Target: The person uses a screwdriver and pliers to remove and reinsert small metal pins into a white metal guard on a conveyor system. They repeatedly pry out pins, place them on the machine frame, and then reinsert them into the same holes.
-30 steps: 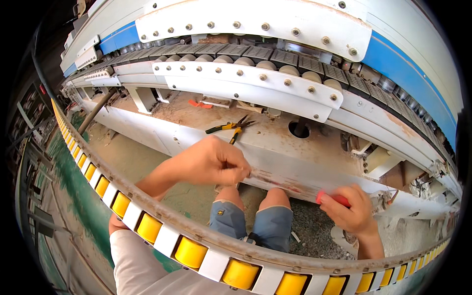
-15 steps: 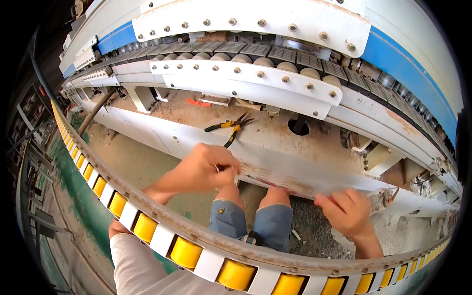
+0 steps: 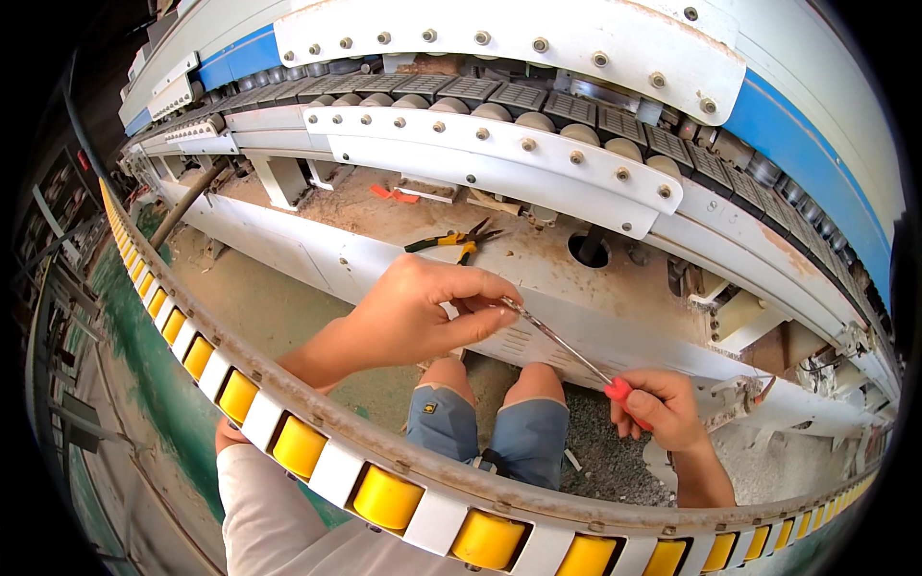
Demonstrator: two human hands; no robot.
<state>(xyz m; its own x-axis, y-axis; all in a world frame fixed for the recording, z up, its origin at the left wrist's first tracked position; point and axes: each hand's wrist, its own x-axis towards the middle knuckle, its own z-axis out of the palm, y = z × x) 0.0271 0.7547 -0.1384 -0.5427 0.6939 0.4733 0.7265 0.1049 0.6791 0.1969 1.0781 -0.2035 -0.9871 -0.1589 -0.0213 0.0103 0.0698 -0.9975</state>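
Note:
My right hand [image 3: 663, 411] grips the red handle of a long thin screwdriver [image 3: 565, 348] whose metal shaft runs up and left. My left hand [image 3: 423, 309] pinches the shaft's tip between thumb and fingers, close to the white front panel of the machine [image 3: 615, 336]. Both hands are held above my knees in blue shorts [image 3: 490, 437]. A pair of yellow-handled pliers [image 3: 449, 240] lies on the dusty machine ledge just beyond my left hand.
A curved rail with yellow and white rollers [image 3: 384, 494] crosses in front of my body. The long white and blue machine carries a row of rollers [image 3: 538, 106] and a round hole [image 3: 588, 250] in its ledge. Sawdust covers the ledge and the gravel floor [image 3: 615, 461].
My right hand has turned the screwdriver so its red handle and shaft show plainly. My left hand has shifted from the panel edge to pinching the shaft tip.

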